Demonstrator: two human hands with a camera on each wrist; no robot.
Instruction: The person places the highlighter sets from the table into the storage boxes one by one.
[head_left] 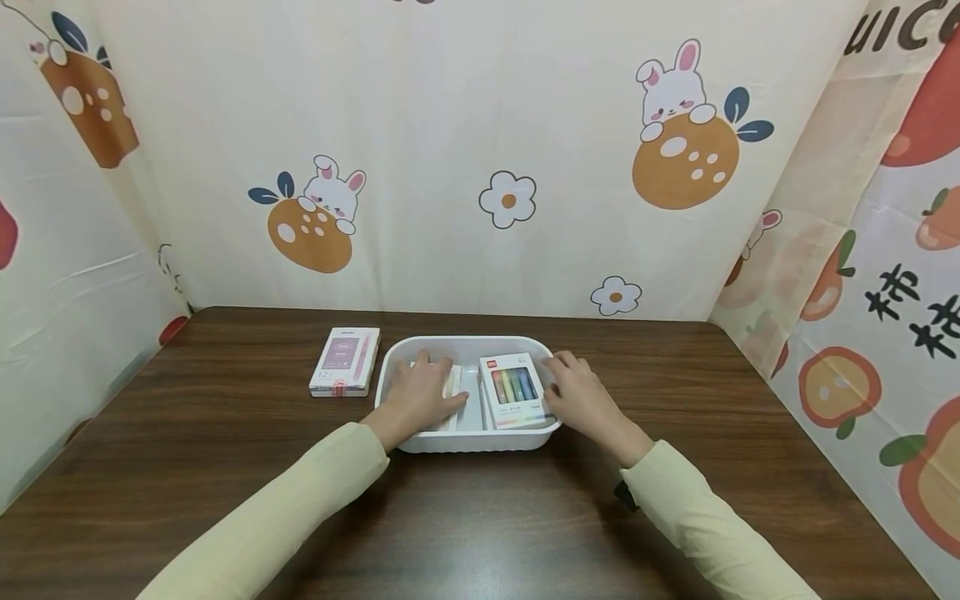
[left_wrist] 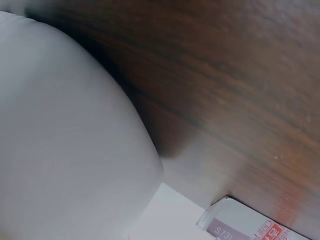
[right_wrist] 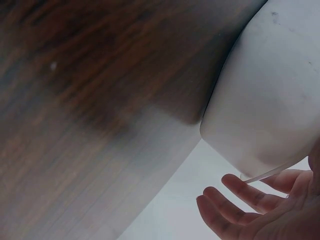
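Note:
A white plastic tray (head_left: 472, 443) stands on the table, with a low divider inside. My left hand (head_left: 416, 400) reaches into its left part with fingers and thumb spread over a pale flat box (head_left: 452, 390), which it mostly covers. In the right part leans a white box (head_left: 517, 412) with a window showing several crayon-like coloured sticks. My right hand (head_left: 585, 396) is at the tray's right rim, thumb side close to that box; contact is unclear. The right wrist view shows the right hand's fingers (right_wrist: 220, 217) loosely extended beside the tray wall (right_wrist: 265, 100).
A white-and-purple box (head_left: 345, 362) lies on the table left of the tray, partly visible in the left wrist view. The brown wooden table (head_left: 480, 525) is bordered by a printed curtain (head_left: 450, 267) at the back and sides.

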